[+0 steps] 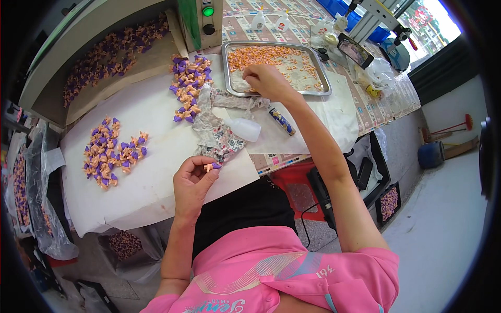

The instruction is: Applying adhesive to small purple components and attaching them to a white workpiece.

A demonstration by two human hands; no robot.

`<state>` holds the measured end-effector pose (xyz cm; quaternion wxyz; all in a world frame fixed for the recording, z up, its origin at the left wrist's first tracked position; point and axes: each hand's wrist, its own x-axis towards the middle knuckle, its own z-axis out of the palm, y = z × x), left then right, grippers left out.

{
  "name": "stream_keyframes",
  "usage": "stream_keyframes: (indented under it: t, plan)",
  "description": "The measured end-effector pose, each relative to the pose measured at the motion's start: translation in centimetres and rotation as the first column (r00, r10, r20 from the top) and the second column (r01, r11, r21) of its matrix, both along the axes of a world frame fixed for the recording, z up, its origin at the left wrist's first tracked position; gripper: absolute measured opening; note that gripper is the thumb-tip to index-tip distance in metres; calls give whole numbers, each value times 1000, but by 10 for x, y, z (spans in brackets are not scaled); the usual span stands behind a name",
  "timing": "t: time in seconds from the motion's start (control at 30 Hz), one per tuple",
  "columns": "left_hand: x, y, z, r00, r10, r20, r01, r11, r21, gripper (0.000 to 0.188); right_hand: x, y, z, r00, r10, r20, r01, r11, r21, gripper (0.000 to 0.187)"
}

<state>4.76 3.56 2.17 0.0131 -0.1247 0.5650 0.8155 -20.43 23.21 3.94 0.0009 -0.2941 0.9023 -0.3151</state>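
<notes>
Left hand: left hand (192,180) is raised near the table's front edge, thumb and fingertips pinched narrow on a small orange-and-purple piece (211,166); the piece sticks out to the right of the fingertips.
Right hand: right hand (266,81) reaches far forward into the metal tray (323,83), fingers curled down on the loose orange pieces (261,55); whether it has one pinched I cannot tell, the fingertips are hidden.
Key relation: the tray lies ahead and to the right of the held piece, well apart from it; the right hand is the nearer one to the tray stock, the left is nearer the finished heaps.
Held piece axis: roughly level, orange end toward the thumb and purple tip pointing right, as far as the small size allows.
Heaps: near heap of assembled pieces (109,151) to the left on the white paper sheet (151,188); far heap (189,86) just left of the tray.
Between the hands: patterned cloth (219,130), small white squeeze bottle (244,128) lying on it, dark tube (282,121) beside it.
Background: machine with a green button (208,11).
</notes>
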Motion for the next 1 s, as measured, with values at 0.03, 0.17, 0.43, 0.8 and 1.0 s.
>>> stream_keyframes:
  t: [0.03, 0.17, 0.43, 0.8, 1.0]
  plan:
    - [0, -3, -1, 1000, 7, 2, -7, 1000, 7, 22, 7, -1, 1, 1000, 11, 4, -11, 1000, -2, 14]
    - [-1, -10, -12, 999, 47, 6, -47, 999, 0, 22, 56, -7, 4, 930, 68, 362, 45, 954, -295, 12]
    - [-8, -6, -36, 998, 43, -36, -41, 997, 58, 22, 171, -28, -28, 674, 337, 657, 231, 749, -621, 15]
    - [-4, 0, -54, 993, 24, -118, -15, 997, 76, 20, 191, -37, -66, 851, 252, 460, 85, 799, -595, 13]
    - [-2, -4, -61, 982, 25, -187, -17, 999, 42, 20, 194, -45, -72, 913, 204, 354, 54, 798, -600, 11]
